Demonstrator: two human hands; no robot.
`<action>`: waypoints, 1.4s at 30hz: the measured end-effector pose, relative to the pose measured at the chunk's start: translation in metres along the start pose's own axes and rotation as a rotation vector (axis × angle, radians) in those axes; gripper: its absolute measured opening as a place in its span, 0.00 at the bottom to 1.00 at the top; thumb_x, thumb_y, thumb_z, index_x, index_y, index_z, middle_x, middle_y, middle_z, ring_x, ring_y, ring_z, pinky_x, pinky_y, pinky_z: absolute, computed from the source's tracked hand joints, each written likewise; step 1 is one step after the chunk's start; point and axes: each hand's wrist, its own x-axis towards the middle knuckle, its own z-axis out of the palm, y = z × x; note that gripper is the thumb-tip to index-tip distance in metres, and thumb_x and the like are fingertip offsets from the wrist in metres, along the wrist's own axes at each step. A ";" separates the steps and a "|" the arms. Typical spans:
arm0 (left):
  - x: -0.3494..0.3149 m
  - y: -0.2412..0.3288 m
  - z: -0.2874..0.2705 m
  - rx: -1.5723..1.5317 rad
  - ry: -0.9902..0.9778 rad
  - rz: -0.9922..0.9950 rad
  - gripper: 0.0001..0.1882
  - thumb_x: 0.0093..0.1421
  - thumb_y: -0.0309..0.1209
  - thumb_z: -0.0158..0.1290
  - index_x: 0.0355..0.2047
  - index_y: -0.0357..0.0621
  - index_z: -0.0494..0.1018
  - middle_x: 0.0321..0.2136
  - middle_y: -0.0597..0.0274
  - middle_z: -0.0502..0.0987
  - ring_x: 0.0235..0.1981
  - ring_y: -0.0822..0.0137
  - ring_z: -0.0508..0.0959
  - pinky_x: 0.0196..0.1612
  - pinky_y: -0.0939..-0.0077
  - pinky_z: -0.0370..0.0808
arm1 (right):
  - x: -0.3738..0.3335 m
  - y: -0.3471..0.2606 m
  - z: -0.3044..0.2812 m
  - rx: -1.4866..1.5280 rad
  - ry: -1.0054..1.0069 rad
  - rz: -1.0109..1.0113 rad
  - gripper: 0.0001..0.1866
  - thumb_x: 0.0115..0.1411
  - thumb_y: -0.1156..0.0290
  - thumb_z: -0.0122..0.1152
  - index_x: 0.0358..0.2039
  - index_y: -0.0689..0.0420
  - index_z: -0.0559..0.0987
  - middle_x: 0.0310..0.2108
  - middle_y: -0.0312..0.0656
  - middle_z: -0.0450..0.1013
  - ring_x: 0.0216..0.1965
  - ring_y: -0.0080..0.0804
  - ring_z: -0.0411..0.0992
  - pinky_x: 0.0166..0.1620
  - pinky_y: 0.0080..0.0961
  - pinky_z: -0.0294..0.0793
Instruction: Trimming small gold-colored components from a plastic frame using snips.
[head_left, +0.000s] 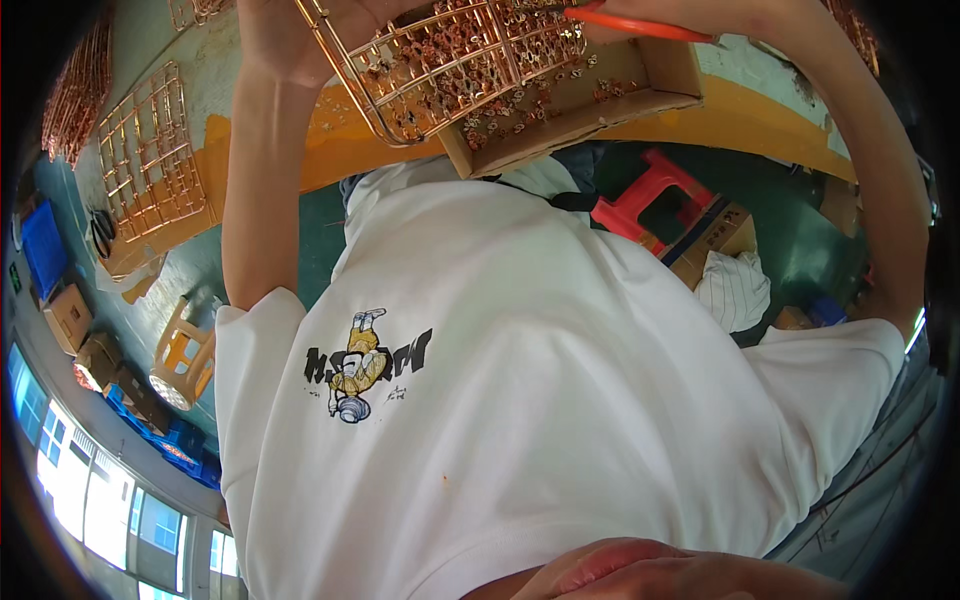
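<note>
At the top of the head view my left hand (pixel 290 40) is at the left end of a copper-coloured wire rack (pixel 388 100), gripping it; its fingertips are partly hidden. The rack is tilted over an open cardboard box (pixel 620 108), whose bottom is scattered with small copper-coloured clips (pixel 535 112). Many similar pieces show through the rack's bars. My right hand (pixel 700 12), partly cut off by the upper edge, is closed around a tool with a red handle (pixel 645 24), pointing left toward the rack. The tool's working end cannot be made out.
Another copper wire rack (pixel 155 150) lies on the table at left, near black-handled scissors (pixel 102 232) and a bundle of copper wires (pixel 78 95). Below the table edge stand a red stool (pixel 650 200), a cardboard carton (pixel 715 245) and a yellowish plastic stool (pixel 185 355).
</note>
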 end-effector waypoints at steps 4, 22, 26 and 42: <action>0.003 -0.001 0.013 0.008 0.078 -0.032 0.46 0.67 0.61 0.40 0.74 0.40 0.51 0.73 0.36 0.52 0.70 0.28 0.57 0.72 0.35 0.58 | -0.004 -0.009 -0.002 0.110 -0.014 0.096 0.16 0.62 0.67 0.56 0.35 0.70 0.83 0.36 0.59 0.81 0.38 0.54 0.81 0.41 0.46 0.80; 0.000 -0.001 0.015 -0.088 0.030 -0.051 0.46 0.67 0.59 0.42 0.74 0.38 0.50 0.74 0.34 0.49 0.71 0.27 0.55 0.73 0.35 0.58 | -0.005 -0.039 -0.022 -0.101 -0.209 0.403 0.24 0.60 0.56 0.56 0.30 0.69 0.84 0.29 0.56 0.80 0.31 0.50 0.80 0.34 0.44 0.78; 0.000 0.001 0.020 -0.014 0.125 -0.064 0.46 0.67 0.59 0.42 0.74 0.38 0.49 0.74 0.34 0.49 0.71 0.26 0.55 0.73 0.35 0.57 | -0.017 -0.027 -0.028 0.022 -0.255 0.217 0.23 0.60 0.57 0.56 0.31 0.68 0.84 0.30 0.56 0.81 0.32 0.50 0.80 0.34 0.43 0.78; 0.000 0.001 0.023 -0.059 0.154 -0.069 0.48 0.66 0.60 0.43 0.73 0.37 0.49 0.73 0.33 0.50 0.72 0.25 0.52 0.73 0.33 0.57 | -0.023 -0.025 -0.012 -0.043 -0.068 0.182 0.19 0.59 0.65 0.54 0.38 0.70 0.84 0.36 0.58 0.81 0.37 0.53 0.81 0.40 0.44 0.80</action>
